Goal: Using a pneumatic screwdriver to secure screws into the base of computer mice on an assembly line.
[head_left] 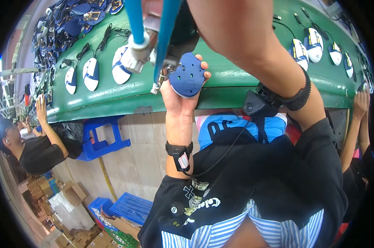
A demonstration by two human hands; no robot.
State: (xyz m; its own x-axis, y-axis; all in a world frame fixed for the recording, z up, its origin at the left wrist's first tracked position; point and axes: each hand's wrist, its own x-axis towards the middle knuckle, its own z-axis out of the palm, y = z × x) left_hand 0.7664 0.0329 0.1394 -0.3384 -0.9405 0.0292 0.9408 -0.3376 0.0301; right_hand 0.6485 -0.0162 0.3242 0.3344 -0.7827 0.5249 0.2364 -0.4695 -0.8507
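Note:
My left hand [179, 99] is palm up at the front edge of the green bench, fingers curled around a dark blue mouse base [187, 76]. The base shows its flat underside, with several small holes. Close against its left side is the metal tip of a screwdriving tool [157, 58] with light blue hoses; I cannot tell whether the tip touches the base. My right forearm [240, 37] rises past the upper edge beside the tool, so the right hand is out of sight. A black strap and a small black camera [253, 104] are on that arm.
White and blue mice with cables lie left [90, 74] and right [314, 44] on the green bench [232, 76]. Blue mouse parts are heaped [67, 29] at far left. Co-workers sit at both sides. A blue stool [106, 140], crates [131, 206] and cardboard boxes [74, 193] stand below.

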